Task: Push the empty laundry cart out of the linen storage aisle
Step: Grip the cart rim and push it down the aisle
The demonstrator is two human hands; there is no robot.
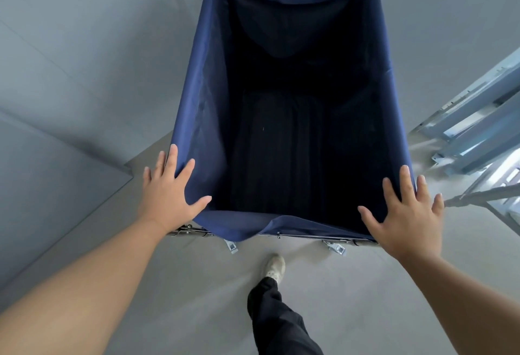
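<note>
Two bare forearms lead to the left hand point(168, 191) and right hand point(405, 214), each grip released and laid flat on the near corners of one empty laundry cart point(202, 101). The cart stands on the floor point(197, 298) between a grey wall point(70, 59) and one metal rack point(472, 118). Since only loose fabric is pressed, a palm could slip, or the cart could be veered into the rack; one shoe point(275, 266) is seen.

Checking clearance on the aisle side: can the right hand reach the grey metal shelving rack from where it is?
Probably yes: right hand lies flat on the navy fabric laundry cart corner, with only bare floor between it and the grey metal shelving rack.
</note>
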